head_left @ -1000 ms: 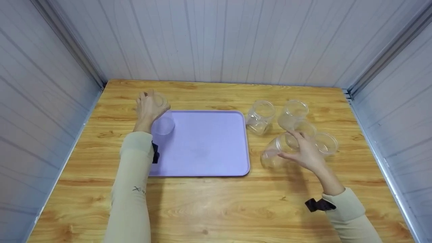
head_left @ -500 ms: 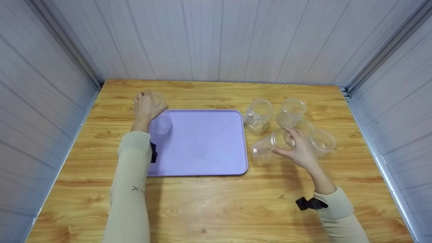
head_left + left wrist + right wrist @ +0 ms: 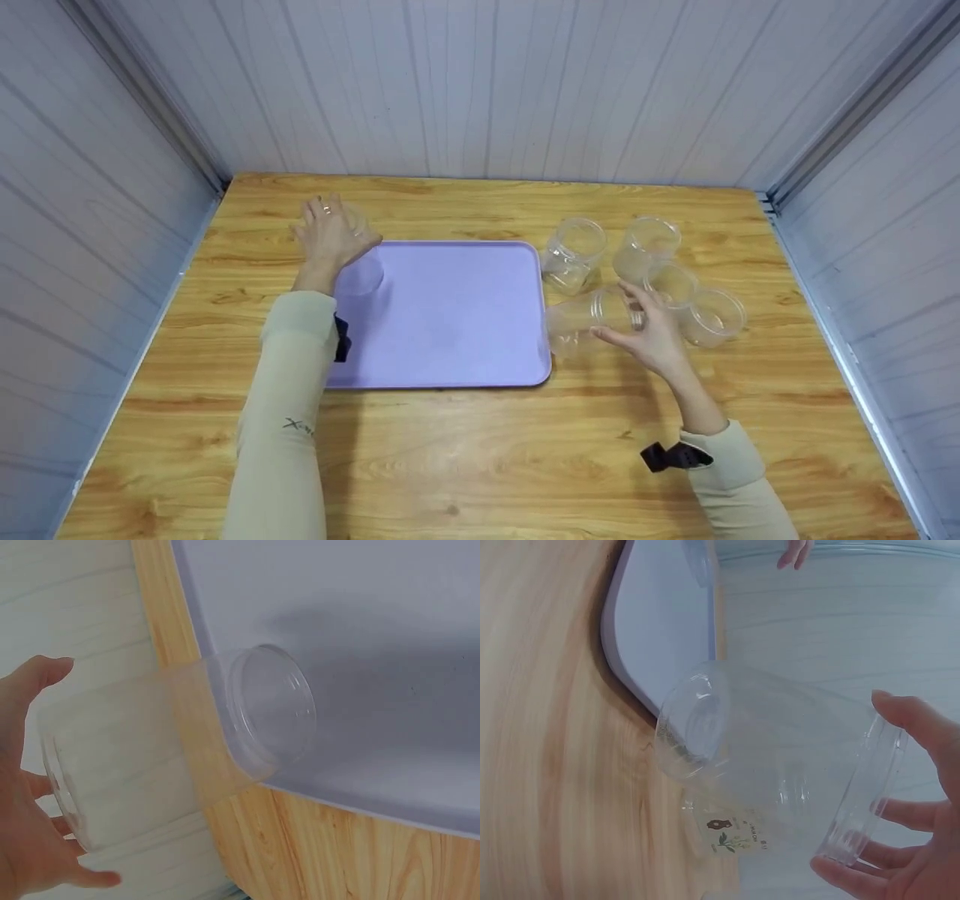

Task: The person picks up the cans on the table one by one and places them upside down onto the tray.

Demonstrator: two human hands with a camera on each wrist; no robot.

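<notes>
A clear plastic jar (image 3: 361,276) stands upright on the far left corner of the lilac tray (image 3: 457,322). Around its top my left hand (image 3: 330,238) has its fingers spread; in the left wrist view, thumb and fingertips show apart from the jar wall (image 3: 150,757). My right hand (image 3: 651,334) grips a second clear jar (image 3: 574,322) by its rim end. That jar is tilted, its base pointing left at the tray's right edge. The right wrist view shows thumb and fingers (image 3: 911,817) around the ribbed rim.
Several more clear jars stand on the wooden table right of the tray: one by its far right corner (image 3: 574,259), one farther right (image 3: 646,247), and two close together near my right hand (image 3: 670,283). Pale panel walls (image 3: 465,90) enclose the table's back and sides.
My right hand has carried its jar left to the tray's edge, tipping it further onto its side. My left hand's fingers have spread from the jar on the tray.
</notes>
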